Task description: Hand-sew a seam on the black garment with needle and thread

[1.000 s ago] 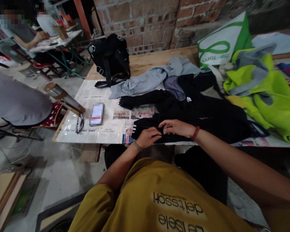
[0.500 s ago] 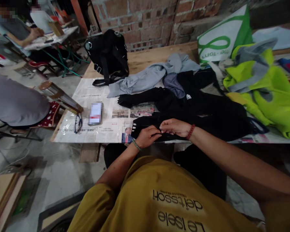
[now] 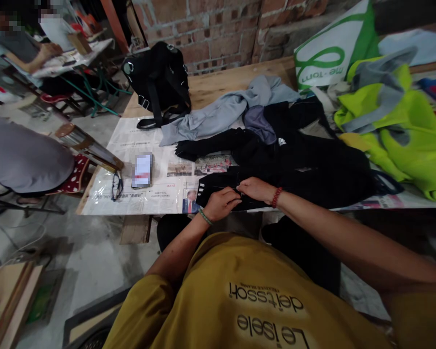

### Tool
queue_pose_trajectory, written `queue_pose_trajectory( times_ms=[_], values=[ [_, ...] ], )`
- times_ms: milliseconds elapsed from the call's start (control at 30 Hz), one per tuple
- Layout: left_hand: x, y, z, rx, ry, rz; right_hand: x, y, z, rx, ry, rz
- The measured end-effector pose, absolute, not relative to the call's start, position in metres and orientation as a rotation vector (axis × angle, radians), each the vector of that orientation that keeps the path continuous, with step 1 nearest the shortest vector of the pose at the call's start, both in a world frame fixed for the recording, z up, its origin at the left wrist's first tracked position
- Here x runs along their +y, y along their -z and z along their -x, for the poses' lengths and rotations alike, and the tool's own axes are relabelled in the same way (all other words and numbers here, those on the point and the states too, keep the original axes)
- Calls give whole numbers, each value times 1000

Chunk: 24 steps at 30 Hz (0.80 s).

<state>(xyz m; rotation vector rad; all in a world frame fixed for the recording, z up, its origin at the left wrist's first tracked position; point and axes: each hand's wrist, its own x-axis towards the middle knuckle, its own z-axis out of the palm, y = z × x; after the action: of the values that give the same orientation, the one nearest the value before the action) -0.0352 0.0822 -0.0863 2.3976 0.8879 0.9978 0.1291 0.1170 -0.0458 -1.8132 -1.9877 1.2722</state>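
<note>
A black jacket [image 3: 312, 160] with a small white emblem lies spread on the newspaper-covered table, one sleeve toward the front edge. At that sleeve my left hand [image 3: 222, 204], with a green bracelet, is closed with its fingertips pinched on the black cloth. Close beside it, my right hand [image 3: 257, 190], wearing red beads, is closed in a pinch just above the same sleeve. Whatever sits between the right fingertips is too small to name. A faint thin line, like a thread, shows near the fingers.
A phone [image 3: 142, 169], glasses [image 3: 116, 186] and a black bag [image 3: 160, 82] are on the left. Behind the jacket lies a grey garment [image 3: 218, 114]. A neon-yellow garment [image 3: 403, 140] and green-white bag [image 3: 334, 53] fill the right. Other people sit at left.
My right hand has shifted slightly left and up, closer to the left hand's fingertips. My left hand stays nearly in place. The view has moved a little.
</note>
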Motion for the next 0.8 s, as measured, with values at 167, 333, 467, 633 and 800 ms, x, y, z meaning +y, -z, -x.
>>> queue_pose_trajectory(
  times_ms=[167,333,467,633,800],
  values=[
    [80,87,35,942,-1031,-2456,114,44,-129,-2008,-1264,1803],
    [80,87,34,950,-1038,-2462,114,45,-130,-2012,-1303,1755],
    [81,87,33,959,-1048,-2481,115,46,-130,-2007,-1332,1741],
    [80,87,33,965,-1026,-2492,115,45,-130,-2027,-1337,1738],
    [79,88,31,962,-1045,-2470,114,43,-130,-2054,-1347,1747]
  ],
)
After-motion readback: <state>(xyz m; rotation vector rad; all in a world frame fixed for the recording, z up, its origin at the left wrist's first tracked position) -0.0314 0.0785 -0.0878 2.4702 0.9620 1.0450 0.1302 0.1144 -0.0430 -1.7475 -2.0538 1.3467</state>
